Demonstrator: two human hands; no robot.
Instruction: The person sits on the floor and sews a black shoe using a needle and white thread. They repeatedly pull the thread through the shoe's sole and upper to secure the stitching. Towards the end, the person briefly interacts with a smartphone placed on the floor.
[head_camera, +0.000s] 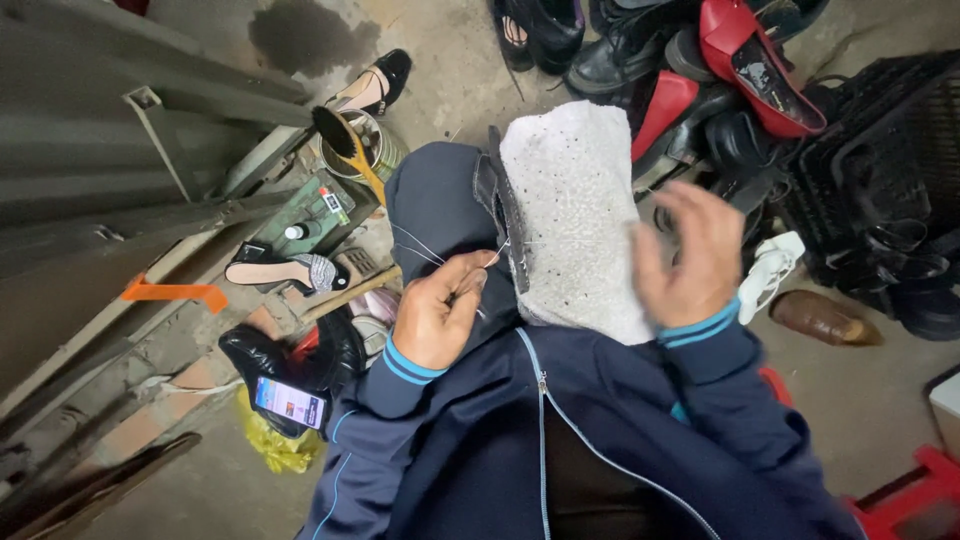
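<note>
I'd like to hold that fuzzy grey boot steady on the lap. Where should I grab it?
Probably grip the grey boot around its rounded far end, coming from above right; the dark sole edge on the left has thread and the left hand working there.

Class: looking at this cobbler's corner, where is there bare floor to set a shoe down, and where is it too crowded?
Bare concrete lies between the black heel and the shoe pile, and more near the brown shoe. Crowded: around the tin, sandal and phone.
</note>
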